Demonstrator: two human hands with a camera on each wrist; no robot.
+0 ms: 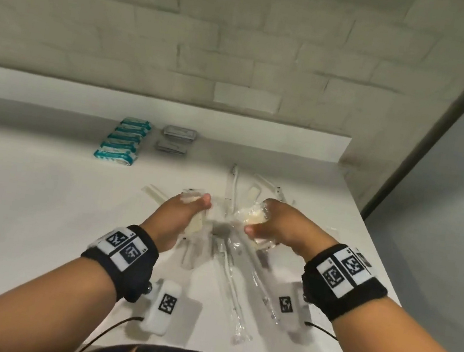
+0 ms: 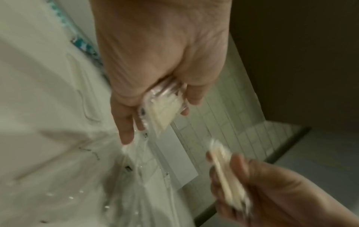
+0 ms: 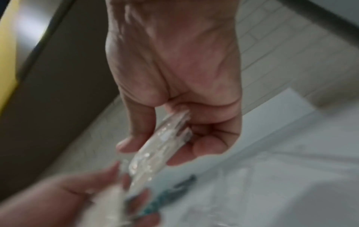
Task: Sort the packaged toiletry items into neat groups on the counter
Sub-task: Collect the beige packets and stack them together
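My left hand [image 1: 189, 208] holds a clear plastic packet with a cream pad inside [image 1: 195, 221], raised above the white counter [image 1: 39, 207]; the same packet [image 2: 165, 110] shows between its fingers in the left wrist view. My right hand [image 1: 265, 226] grips a similar clear packet [image 1: 251, 216], seen edge-on [image 3: 163, 142] in the right wrist view. Between and below both hands lies a loose pile of long clear-wrapped items [image 1: 229, 266]. At the back stand a row of teal-and-white packs [image 1: 126, 142] and two grey packs [image 1: 174, 140].
The counter ends at a right edge [image 1: 367, 226] beside a grey floor and a dark door frame [image 1: 444, 117]. A tiled wall [image 1: 215, 37] with a low ledge runs behind. Bare counter lies to the left of the pile.
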